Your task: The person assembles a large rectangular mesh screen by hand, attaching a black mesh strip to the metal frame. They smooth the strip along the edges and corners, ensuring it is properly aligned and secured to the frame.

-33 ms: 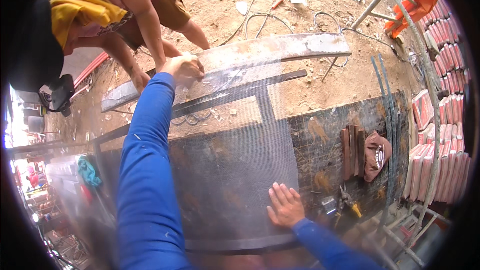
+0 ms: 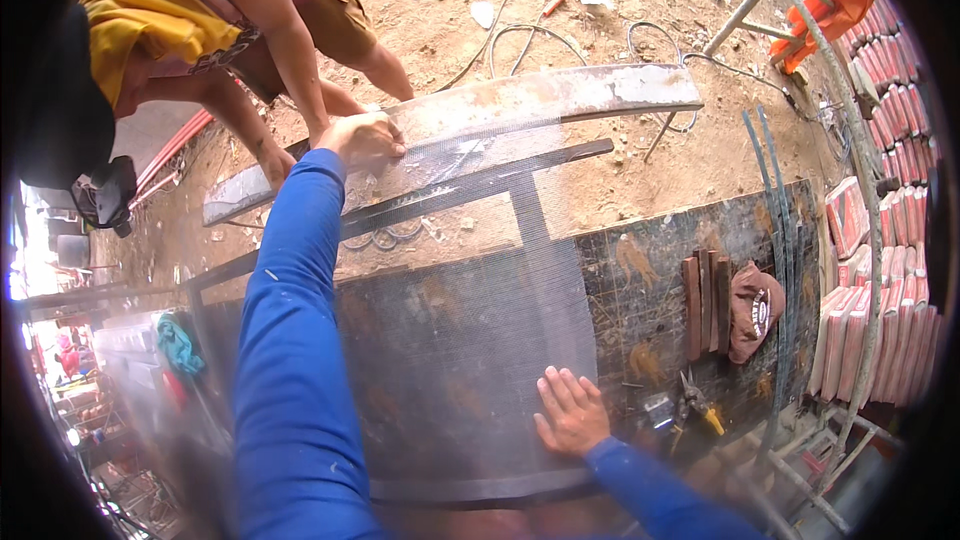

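Note:
A sheet of fine see-through mesh (image 2: 450, 340) lies over a dark frame (image 2: 530, 210) and a dark, stained board. My left hand (image 2: 362, 137) reaches far across it, its fingers closed in a pinch on the mesh beside a long pale bench (image 2: 600, 90). My right hand (image 2: 572, 412) rests flat near the mesh's right edge, fingers stretched out. Close to it lie yellow-handled snips (image 2: 702, 405). A co-worker in a yellow top (image 2: 165, 20) bends over the far left side; that person's lower hand (image 2: 280, 165) is partly hidden behind my left arm.
Short brown strips (image 2: 706, 302), a brown cap (image 2: 755, 312) and long thin bars (image 2: 782, 240) lie on the board's right side. Beyond them stand metal scaffolding (image 2: 868, 270) and stacked red-and-white sacks (image 2: 870, 340). A cable (image 2: 545, 30) coils over the dirt ground.
The co-worker has shifted slightly left, and my left hand and forearm have moved a little left too. My right hand stays in place.

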Tool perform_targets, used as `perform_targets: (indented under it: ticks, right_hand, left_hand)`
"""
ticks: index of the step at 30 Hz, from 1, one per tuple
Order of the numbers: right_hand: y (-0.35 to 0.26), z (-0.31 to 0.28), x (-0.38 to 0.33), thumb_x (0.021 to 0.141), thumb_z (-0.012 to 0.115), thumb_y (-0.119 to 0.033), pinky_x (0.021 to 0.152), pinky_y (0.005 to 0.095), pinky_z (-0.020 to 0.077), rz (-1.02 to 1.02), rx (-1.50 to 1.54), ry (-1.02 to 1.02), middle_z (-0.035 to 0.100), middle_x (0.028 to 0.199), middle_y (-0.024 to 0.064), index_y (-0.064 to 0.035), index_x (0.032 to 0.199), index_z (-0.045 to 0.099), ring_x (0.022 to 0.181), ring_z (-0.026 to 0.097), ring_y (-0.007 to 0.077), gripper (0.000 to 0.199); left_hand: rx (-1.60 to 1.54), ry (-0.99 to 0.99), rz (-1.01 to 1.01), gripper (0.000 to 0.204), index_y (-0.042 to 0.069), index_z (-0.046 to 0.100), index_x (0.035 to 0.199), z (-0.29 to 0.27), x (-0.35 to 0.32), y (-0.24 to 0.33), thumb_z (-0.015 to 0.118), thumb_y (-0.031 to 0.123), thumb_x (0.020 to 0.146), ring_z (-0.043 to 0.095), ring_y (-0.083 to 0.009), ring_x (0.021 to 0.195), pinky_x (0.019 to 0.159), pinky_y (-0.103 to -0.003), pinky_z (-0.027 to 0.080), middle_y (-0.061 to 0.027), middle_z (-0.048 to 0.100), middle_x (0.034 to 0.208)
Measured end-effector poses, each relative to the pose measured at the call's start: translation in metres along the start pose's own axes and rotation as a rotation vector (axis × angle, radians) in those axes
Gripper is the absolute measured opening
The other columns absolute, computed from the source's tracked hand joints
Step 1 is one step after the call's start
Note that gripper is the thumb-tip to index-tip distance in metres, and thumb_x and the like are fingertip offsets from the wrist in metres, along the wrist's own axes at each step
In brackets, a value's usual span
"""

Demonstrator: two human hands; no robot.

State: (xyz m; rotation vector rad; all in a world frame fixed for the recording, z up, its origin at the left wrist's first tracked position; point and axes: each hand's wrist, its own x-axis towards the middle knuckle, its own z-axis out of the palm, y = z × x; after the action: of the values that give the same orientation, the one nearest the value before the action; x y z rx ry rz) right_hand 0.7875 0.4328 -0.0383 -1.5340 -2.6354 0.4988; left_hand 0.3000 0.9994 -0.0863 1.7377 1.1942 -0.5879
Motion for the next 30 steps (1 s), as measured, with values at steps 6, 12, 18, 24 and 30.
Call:
perform_targets:
  ticks: [6, 12, 18, 24, 30]
  right_hand:
    - [0.001, 0.003, 0.002, 0.102, 0.073, -0.050, 0.142, 0.0479, 0.0173, -0.021, 0.015, 0.030, 0.054, 0.179, 0.0041, -0.0173, 0.162, 0.069, 0.168, 0.041, 0.0230, 0.068]
    - [0.004, 0.001, 0.001, 0.102, 0.074, -0.050, 0.142, 0.0478, 0.0168, -0.014, 0.016, 0.034, 0.054, 0.179, 0.0037, -0.0175, 0.162, 0.069, 0.168, 0.041, 0.0227, 0.068]
    - [0.006, 0.003, -0.001, 0.102, 0.073, -0.049, 0.143, 0.0475, 0.0157, -0.001, 0.041, 0.032, 0.054, 0.179, 0.0041, -0.0173, 0.163, 0.069, 0.168, 0.041, 0.0222, 0.068]
    - [0.007, 0.005, -0.002, 0.103, 0.073, -0.049, 0.144, 0.0478, 0.0134, -0.001, 0.044, 0.030, 0.055, 0.179, 0.0044, -0.0173, 0.163, 0.069, 0.169, 0.041, 0.0219, 0.068]
    - [0.007, 0.004, -0.002, 0.103, 0.073, -0.050, 0.144, 0.0474, 0.0145, -0.009, 0.058, 0.038, 0.055, 0.178, 0.0043, -0.0170, 0.163, 0.068, 0.168, 0.043, 0.0215, 0.069]
  left_hand:
    - [-0.033, 0.028, 0.063, 0.058, 0.008, 0.078, 0.145, -0.003, -0.029, -0.003, 0.076, 0.054, 0.110, 0.073, -0.0261, 0.124, 0.110, -0.044, 0.055, -0.0087, 0.082, 0.137]
    - [-0.163, 0.168, -0.163, 0.056, 0.005, 0.081, 0.133, 0.008, -0.020, 0.058, 0.076, 0.056, 0.110, 0.072, -0.0232, 0.115, 0.102, -0.042, 0.054, -0.0080, 0.083, 0.124]
    - [-0.443, 0.168, -0.063, 0.034, 0.011, 0.077, 0.104, 0.028, -0.021, 0.070, 0.077, 0.043, 0.114, 0.052, -0.0105, 0.087, 0.083, -0.034, 0.044, 0.0067, 0.064, 0.092]
    - [-0.640, 0.177, 0.034, 0.043, 0.010, 0.086, 0.124, 0.022, 0.018, 0.105, 0.080, 0.050, 0.111, 0.057, -0.0062, 0.092, 0.087, -0.028, 0.047, 0.0089, 0.071, 0.102]
    - [-0.359, 0.266, 0.096, 0.035, 0.011, 0.086, 0.108, 0.021, 0.040, 0.105, 0.082, 0.046, 0.110, 0.055, -0.0057, 0.086, 0.086, -0.029, 0.047, 0.0091, 0.070, 0.090]
